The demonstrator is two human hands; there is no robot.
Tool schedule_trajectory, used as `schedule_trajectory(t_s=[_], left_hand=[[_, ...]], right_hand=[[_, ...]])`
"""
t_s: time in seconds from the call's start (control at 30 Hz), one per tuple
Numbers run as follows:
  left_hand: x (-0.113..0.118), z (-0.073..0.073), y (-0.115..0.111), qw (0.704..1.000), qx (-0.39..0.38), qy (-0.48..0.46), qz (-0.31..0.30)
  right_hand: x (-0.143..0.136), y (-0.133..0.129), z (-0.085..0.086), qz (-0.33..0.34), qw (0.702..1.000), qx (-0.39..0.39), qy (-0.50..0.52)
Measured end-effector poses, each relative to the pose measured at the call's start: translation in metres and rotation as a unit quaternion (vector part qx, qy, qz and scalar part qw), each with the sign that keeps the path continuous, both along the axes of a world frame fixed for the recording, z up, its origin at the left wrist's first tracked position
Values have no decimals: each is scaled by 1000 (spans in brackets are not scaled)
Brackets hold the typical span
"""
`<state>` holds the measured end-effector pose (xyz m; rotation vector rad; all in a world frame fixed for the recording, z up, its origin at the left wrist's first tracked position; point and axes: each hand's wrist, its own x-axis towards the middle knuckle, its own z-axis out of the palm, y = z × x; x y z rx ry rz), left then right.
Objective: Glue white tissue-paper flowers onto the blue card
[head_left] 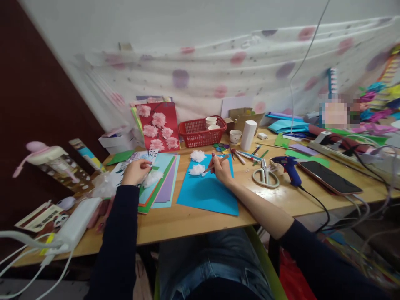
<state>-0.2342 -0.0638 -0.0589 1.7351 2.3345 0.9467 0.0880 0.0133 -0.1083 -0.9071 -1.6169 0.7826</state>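
Observation:
A blue sheet of paper (206, 193) lies in front of me with two white fluffy tufts, like cotton, near its upper left: an upper tuft (198, 156) and a lower tuft (197, 170). My right hand (221, 168) rests over the sheet, closed around a thin brown pencil (224, 158) whose tip points at the lower tuft. To the left, my left hand (136, 171) hovers over a stack of coloured papers (165, 189), thumb and fingers pinched together. Whatever it pinches is too small to make out. Beside it a loose white cotton clump (153, 178) sits on the stack.
Scissors (265, 177), a blue glue gun (289, 168) and a phone (330, 177) lie to the right. Behind stand a red basket (201, 135) with paper cups and a white roll (249, 135). A bottle (59, 166) and a white power strip (75, 221) are at left.

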Motion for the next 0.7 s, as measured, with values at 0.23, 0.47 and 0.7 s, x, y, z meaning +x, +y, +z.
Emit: schedule_trajectory(t_s=[0.23, 0.47, 0.7], left_hand=[[-36, -17, -25, 999, -12, -17, 41], [-38, -25, -21, 996, -24, 2, 92], [-35, -23, -23, 990, -30, -15, 140]], right_hand=[[0, 1, 0, 4, 1000, -2, 22], [3, -4, 4, 7, 1000, 3, 14], [4, -4, 2, 7, 1000, 16, -1]])
